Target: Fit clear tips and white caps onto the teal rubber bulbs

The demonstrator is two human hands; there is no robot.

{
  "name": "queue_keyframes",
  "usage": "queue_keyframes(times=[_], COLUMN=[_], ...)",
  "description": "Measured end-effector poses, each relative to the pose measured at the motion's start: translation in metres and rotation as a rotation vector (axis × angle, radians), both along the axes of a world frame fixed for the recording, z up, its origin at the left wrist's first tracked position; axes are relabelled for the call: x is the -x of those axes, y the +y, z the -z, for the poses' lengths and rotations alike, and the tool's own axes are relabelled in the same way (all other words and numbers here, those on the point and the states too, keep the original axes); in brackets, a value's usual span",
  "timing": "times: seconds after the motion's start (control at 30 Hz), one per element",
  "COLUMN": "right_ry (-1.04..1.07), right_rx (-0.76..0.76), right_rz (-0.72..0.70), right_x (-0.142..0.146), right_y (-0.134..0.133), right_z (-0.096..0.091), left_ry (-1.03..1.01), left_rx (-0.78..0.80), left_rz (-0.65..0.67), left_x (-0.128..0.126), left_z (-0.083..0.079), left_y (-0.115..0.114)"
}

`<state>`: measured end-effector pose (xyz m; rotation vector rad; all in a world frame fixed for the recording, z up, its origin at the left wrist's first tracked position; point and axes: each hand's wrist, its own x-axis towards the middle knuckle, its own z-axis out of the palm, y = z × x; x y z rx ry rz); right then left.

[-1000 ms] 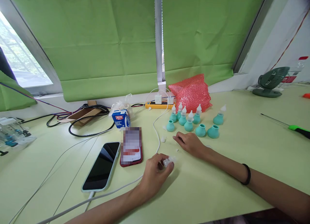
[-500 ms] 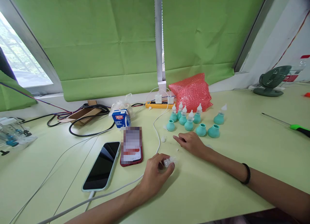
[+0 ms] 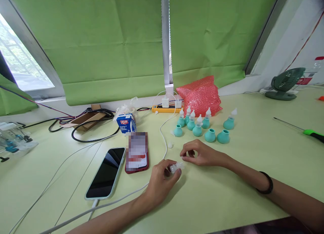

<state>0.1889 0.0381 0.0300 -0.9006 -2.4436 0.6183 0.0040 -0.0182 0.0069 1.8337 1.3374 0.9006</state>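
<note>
My left hand (image 3: 162,181) is closed around a small clear plastic piece (image 3: 177,167), gripped between thumb and fingers just above the table. Close by on the right, my right hand (image 3: 198,153) has thumb and forefinger pinched together; whatever is between the tips is too small to make out. Beyond my right hand stand several teal squeeze bulbs. Some are fitted with clear pointed nozzles, such as this bulb (image 3: 197,131); others have bare open necks, such as this one (image 3: 223,137). A small white round piece (image 3: 170,145) lies left of my right hand.
Two phones, a black-screened one (image 3: 106,173) and a red-cased one (image 3: 137,153), lie left. A white cable (image 3: 162,133) crosses the table. Behind are a milk carton (image 3: 126,123), an orange power strip (image 3: 164,109) and red bubble wrap (image 3: 201,97). A screwdriver (image 3: 307,132) and a fan (image 3: 287,82) stand right.
My right hand has drawn its thumb and forefinger into a pinch near my left hand, where a tiny white bit lay on the table. The left hand barely moved.
</note>
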Motion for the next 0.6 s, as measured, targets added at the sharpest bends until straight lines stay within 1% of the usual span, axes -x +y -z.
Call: queue_keyframes(times=[0.07, 0.1, 0.17, 0.37, 0.6], right_ry=[0.165, 0.232, 0.306, 0.341, 0.396], right_rx=[0.142, 0.191, 0.227, 0.167, 0.102], right_rz=[-0.041, -0.051, -0.053, -0.056, -0.097], right_x=[0.003, 0.004, 0.006, 0.009, 0.011], right_y=[-0.005, -0.007, -0.01, -0.013, -0.014], right_z=[-0.004, -0.006, -0.005, 0.004, 0.007], left_ry=[-0.013, -0.022, -0.04, -0.099, -0.139], left_rx=[0.002, 0.002, 0.006, 0.04, 0.082], left_rz=[-0.003, -0.004, -0.005, 0.0, 0.014], left_x=[0.0, 0.0, 0.0, 0.0, -0.001], left_z=[0.0, 0.0, 0.001, 0.004, 0.005], left_y=[0.0, 0.001, 0.001, 0.002, 0.003])
